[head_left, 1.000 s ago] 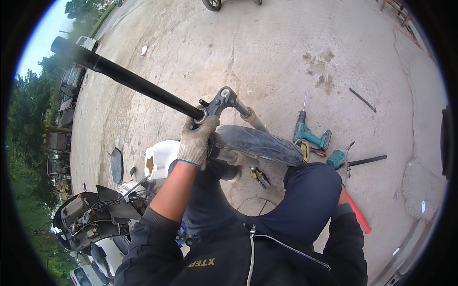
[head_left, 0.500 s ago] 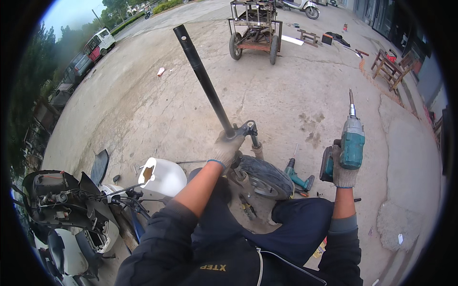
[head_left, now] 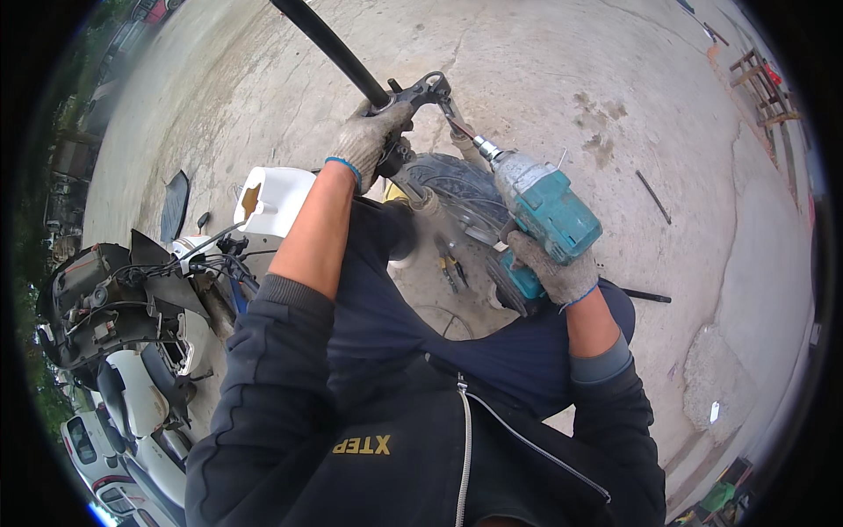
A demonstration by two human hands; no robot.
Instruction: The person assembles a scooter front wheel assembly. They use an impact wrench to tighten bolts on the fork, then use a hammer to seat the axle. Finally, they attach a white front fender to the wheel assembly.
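Note:
Gloved in grey-white, my left hand (head_left: 369, 140) is closed round the clamp of a scooter's front fork (head_left: 430, 86), at the base of its long black steering tube (head_left: 338, 57). The fork is tilted, with its wheel (head_left: 457, 180) still between the legs, partly hidden behind the tool. My right hand (head_left: 558, 270), also gloved, grips a teal cordless impact wrench (head_left: 555, 213). A chrome socket and long bit on it point up and left. The bit's tip is at the right fork leg just under the clamp; whether it touches is unclear.
Pliers (head_left: 451, 263) lie on the concrete between my legs. At left are a white plastic cover (head_left: 274, 198), a black panel (head_left: 176, 204) and a partly dismantled scooter (head_left: 101, 299) with loose cables. A thin rod (head_left: 654, 198) lies at right, a wooden stool (head_left: 762, 92) beyond.
My right hand has brought the impact wrench left, from out at the side to the fork's right leg. My left hand keeps its hold on the clamp. The view has tipped downward.

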